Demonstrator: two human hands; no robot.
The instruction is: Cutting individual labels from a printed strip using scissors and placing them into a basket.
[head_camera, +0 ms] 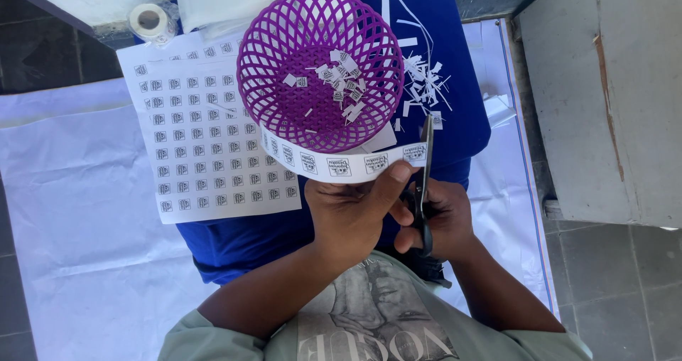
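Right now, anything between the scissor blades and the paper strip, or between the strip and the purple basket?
Nothing visible. The scissors in the right hand meet the paper strip at its right end; the left hand pinches it beside the blades. The purple basket sits open just above the strip.

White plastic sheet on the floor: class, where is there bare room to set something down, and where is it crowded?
Bare: the white plastic sheet left of the printed label sheet. Crowded: around the purple basket, with paper scraps beside it on the blue cloth, and the left hand and right hand cutting with scissors.
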